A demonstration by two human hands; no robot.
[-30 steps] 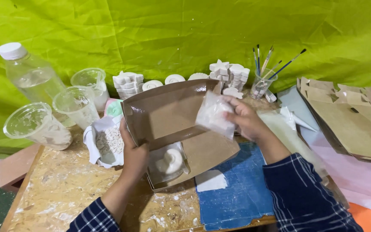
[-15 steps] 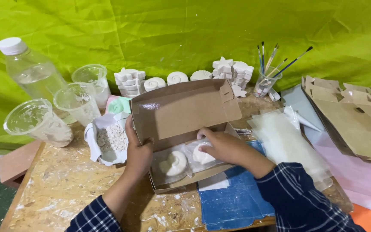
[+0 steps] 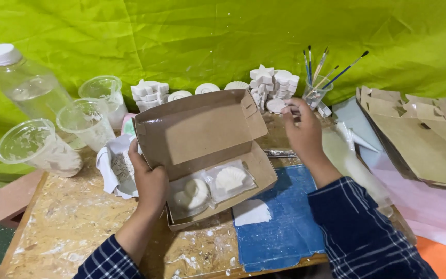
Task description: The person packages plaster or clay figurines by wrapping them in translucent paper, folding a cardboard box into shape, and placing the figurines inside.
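An open brown cardboard box (image 3: 197,129) stands on the wooden worktop with its lid tilted up. Two white plaster shell pieces lie inside in clear wrap, one to the left (image 3: 194,192) and one to the right (image 3: 231,178). My left hand (image 3: 150,183) grips the box's left side at the lid hinge. My right hand (image 3: 303,129) reaches to the back, where its fingertips close on a white plaster piece (image 3: 274,105) at the edge of a pile of plaster shapes (image 3: 274,82).
A plastic bottle (image 3: 24,82) and three clear cups (image 3: 86,121) stand at the left. Near them lies a white cloth (image 3: 114,168). A cup of paintbrushes (image 3: 316,90) is at the back right, flat cardboard boxes (image 3: 419,134) at the right, and a blue cloth (image 3: 280,222) in front.
My right hand laid a wrapped white piece in the box beside the first one, then left the box and reached to the plaster pile at the back. The left hand stayed on the box.
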